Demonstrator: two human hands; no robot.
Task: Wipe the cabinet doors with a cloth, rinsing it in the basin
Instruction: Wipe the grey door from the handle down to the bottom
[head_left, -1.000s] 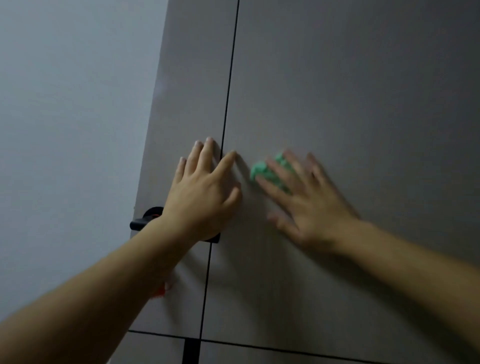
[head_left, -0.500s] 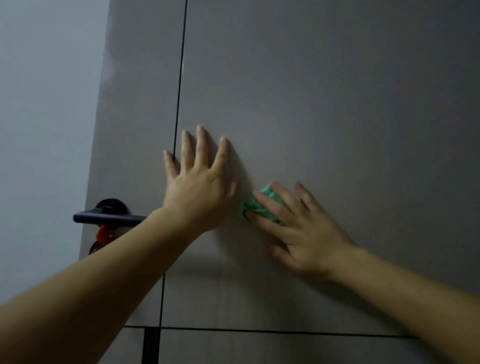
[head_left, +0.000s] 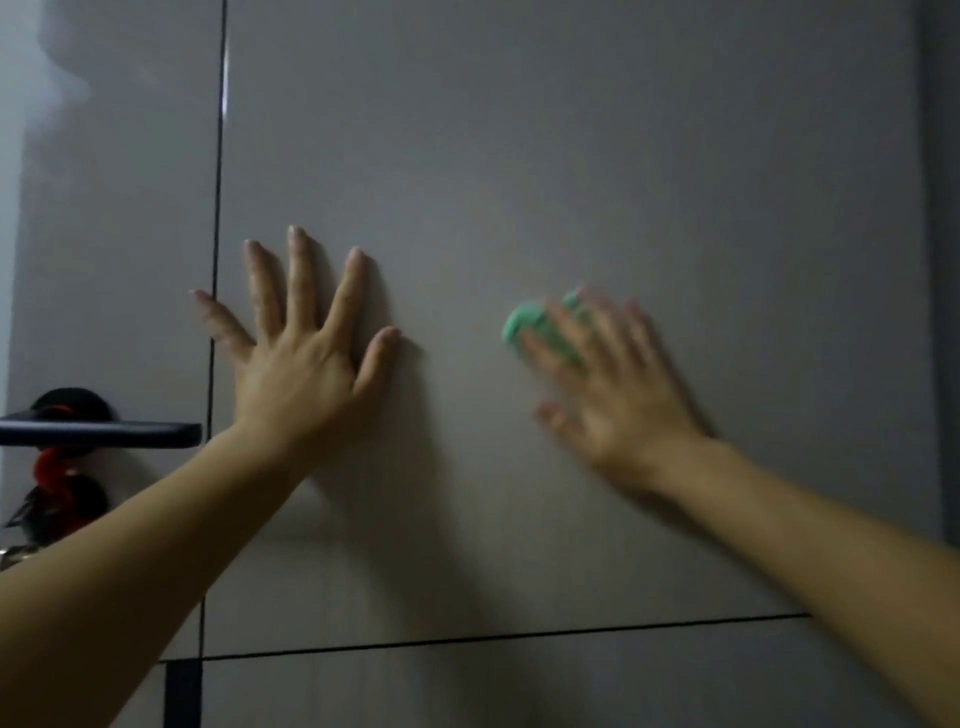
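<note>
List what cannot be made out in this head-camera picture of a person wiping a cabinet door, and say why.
Green cloth: head view, mostly covered by fingers of the right hand and blurred; its shape is unclear.
Red and black things under the door handle: dim, cut by the left edge; unidentifiable.
Basin: outside the frame.
Dirt on the cabinet door: too dim to judge.

Home interior, likely: flat grey cabinet doors (head_left: 571, 156), black lever door handle (head_left: 98, 434), red-and-black trinket (head_left: 57, 493) hanging beneath.
</note>
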